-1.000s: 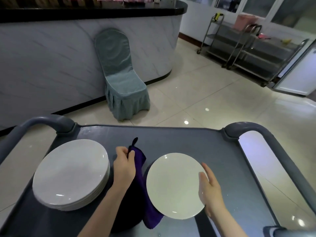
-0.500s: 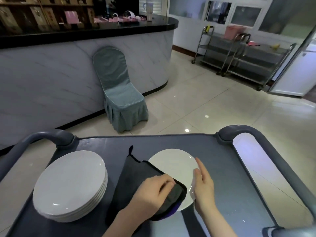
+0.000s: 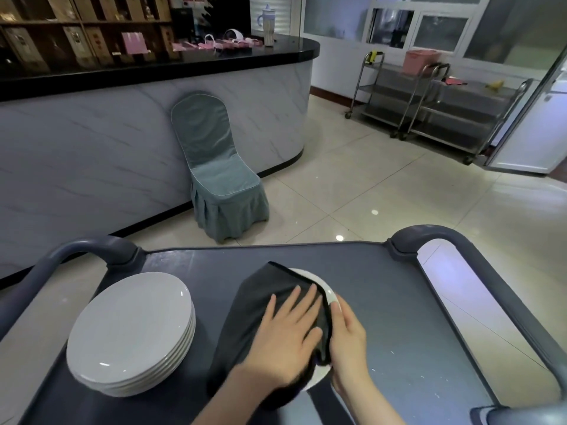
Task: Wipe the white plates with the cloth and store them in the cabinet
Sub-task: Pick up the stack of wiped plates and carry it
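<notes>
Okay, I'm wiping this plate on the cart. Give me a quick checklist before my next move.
1. Cloth spread over the plate: ok, only the right rim shows.
2. Left hand flat on the cloth: ok.
3. Right hand firmly gripping the plate's rim: cannot tell; it lies against the rim.
4. Plate face wiped clean: cannot tell, the cloth hides it.
5. Stack of plates apart from the cloth, to its left: ok.

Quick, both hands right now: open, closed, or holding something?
Left hand: open, fingers flat, pressing the dark cloth onto the white plate.
Right hand: open, resting against that plate's rim.
</notes>
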`<act>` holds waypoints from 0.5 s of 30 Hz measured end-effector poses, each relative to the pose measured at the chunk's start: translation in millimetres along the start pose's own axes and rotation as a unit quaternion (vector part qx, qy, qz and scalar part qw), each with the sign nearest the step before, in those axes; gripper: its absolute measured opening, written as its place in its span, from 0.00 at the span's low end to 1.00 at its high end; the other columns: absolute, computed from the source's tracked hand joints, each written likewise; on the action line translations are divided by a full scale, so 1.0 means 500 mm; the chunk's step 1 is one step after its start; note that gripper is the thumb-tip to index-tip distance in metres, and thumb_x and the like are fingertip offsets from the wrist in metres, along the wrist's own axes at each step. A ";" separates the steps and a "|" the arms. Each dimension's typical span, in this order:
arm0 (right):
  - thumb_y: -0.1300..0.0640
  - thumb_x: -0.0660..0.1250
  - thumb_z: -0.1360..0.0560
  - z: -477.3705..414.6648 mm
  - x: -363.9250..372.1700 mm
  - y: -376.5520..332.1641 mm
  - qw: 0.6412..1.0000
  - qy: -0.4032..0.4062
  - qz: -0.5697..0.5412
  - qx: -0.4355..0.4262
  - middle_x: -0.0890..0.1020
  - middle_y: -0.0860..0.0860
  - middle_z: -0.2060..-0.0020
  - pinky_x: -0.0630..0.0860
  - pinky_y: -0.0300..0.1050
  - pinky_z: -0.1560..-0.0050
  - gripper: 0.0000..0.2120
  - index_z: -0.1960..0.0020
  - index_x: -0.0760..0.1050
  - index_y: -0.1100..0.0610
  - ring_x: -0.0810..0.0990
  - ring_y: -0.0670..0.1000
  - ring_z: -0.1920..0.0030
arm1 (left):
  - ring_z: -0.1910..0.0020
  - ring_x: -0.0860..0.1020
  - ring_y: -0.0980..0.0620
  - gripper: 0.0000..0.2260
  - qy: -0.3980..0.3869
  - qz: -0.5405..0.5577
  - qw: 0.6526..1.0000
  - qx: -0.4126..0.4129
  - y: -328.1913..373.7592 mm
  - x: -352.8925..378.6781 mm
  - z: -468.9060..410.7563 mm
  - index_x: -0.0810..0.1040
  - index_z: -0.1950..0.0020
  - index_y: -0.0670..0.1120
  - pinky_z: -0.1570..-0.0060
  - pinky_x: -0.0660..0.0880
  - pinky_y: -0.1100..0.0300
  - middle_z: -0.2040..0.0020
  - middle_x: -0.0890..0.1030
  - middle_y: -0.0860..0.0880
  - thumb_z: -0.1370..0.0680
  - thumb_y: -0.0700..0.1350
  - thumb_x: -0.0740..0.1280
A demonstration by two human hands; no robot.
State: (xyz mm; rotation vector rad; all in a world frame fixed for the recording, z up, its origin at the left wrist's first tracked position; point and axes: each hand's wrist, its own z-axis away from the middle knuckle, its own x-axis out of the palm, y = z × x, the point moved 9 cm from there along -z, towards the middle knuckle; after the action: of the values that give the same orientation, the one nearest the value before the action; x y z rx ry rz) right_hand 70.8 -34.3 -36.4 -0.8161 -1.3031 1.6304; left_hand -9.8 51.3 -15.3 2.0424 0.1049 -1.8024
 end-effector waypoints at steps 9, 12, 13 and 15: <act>0.59 0.59 0.18 -0.028 -0.054 -0.091 0.998 0.031 -0.052 -0.017 0.85 0.41 0.60 0.76 0.37 0.57 0.14 0.51 0.83 0.51 0.81 0.39 0.62 | 0.22 0.57 0.52 0.28 -0.003 0.001 0.999 -0.048 -0.090 -0.002 0.056 0.59 0.21 0.53 0.25 0.47 0.51 0.21 0.53 0.57 0.21 0.59 0.50; 0.60 0.59 0.17 -0.023 -0.048 -0.076 0.997 0.041 -0.068 -0.016 0.85 0.41 0.56 0.75 0.34 0.52 0.15 0.55 0.82 0.50 0.80 0.37 0.58 | 0.27 0.68 0.50 0.25 0.017 0.042 0.999 0.013 -0.005 0.020 0.086 0.72 0.28 0.49 0.30 0.58 0.49 0.24 0.66 0.52 0.25 0.52 0.60; 0.60 0.59 0.17 -0.016 -0.040 -0.069 0.997 0.040 -0.068 -0.015 0.84 0.41 0.53 0.74 0.33 0.50 0.14 0.53 0.82 0.50 0.80 0.36 0.55 | 0.26 0.67 0.50 0.26 0.007 0.046 0.998 0.029 0.023 0.029 0.083 0.72 0.27 0.48 0.30 0.59 0.48 0.24 0.66 0.52 0.25 0.52 0.61; 0.60 0.60 0.17 -0.001 -0.018 -0.042 0.998 0.018 -0.051 -0.010 0.83 0.40 0.52 0.73 0.29 0.51 0.11 0.48 0.81 0.51 0.79 0.34 0.52 | 0.24 0.63 0.52 0.27 0.016 0.013 0.999 0.044 0.046 0.021 0.057 0.67 0.24 0.49 0.31 0.59 0.50 0.22 0.63 0.54 0.24 0.54 0.58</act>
State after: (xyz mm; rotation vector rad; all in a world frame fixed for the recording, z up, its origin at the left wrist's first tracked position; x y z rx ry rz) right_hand 80.0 -40.9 -16.2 -0.7743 -1.3162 1.5178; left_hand -27.4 18.0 -21.5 2.1235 0.0093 -1.7878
